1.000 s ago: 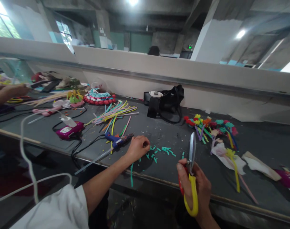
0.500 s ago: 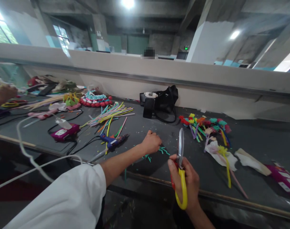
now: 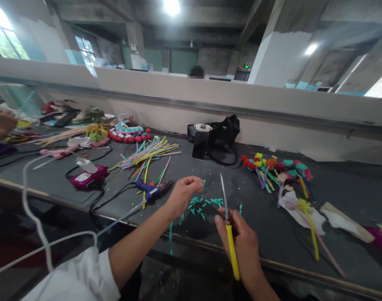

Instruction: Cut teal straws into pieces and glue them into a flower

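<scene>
My right hand (image 3: 241,242) grips yellow-handled scissors (image 3: 228,225), blades pointing up and away, above the table's near edge. My left hand (image 3: 183,193) is raised just above the dark table (image 3: 209,175) with its fingers pinched on a small teal piece (image 3: 203,182). Below and between the hands lie several short teal cut pieces (image 3: 206,204). A blue glue gun (image 3: 153,189) rests left of my left hand.
Coloured pipe cleaners (image 3: 149,152), a pink device (image 3: 88,177) with cables, a round red-and-teal craft (image 3: 129,131), a black bag (image 3: 220,136), finished pipe-cleaner flowers (image 3: 280,169) and white paper (image 3: 303,211) lie about. Another person's hand (image 3: 1,123) is at far left.
My left hand lifted off the table and drew back left, pinching a teal piece. The scissors turned edge-on and shifted slightly left.
</scene>
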Demonstrator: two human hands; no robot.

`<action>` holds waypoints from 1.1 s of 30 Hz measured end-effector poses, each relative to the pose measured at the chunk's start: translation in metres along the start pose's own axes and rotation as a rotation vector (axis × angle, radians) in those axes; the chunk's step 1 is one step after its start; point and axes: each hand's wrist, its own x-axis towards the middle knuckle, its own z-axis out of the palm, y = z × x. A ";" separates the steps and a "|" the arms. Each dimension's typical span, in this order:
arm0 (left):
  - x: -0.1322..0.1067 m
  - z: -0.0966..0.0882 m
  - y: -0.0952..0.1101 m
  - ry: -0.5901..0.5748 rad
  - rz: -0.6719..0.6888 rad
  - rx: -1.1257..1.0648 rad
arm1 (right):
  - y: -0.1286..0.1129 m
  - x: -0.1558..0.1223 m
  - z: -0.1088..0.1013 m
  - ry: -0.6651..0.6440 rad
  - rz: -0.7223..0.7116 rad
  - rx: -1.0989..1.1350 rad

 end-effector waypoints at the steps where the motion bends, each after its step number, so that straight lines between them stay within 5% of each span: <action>1: -0.006 -0.001 0.002 0.025 -0.045 -0.224 | 0.000 -0.001 0.004 -0.009 -0.020 -0.034; 3: -0.015 -0.003 0.006 0.045 -0.084 -0.529 | 0.001 -0.004 0.013 -0.001 -0.063 -0.109; 7: -0.022 -0.005 0.011 0.094 -0.151 -0.748 | 0.002 -0.009 0.025 -0.001 -0.130 -0.240; 33: -0.035 0.002 0.011 0.158 -0.136 -0.846 | 0.002 -0.012 0.033 0.069 -0.246 -0.368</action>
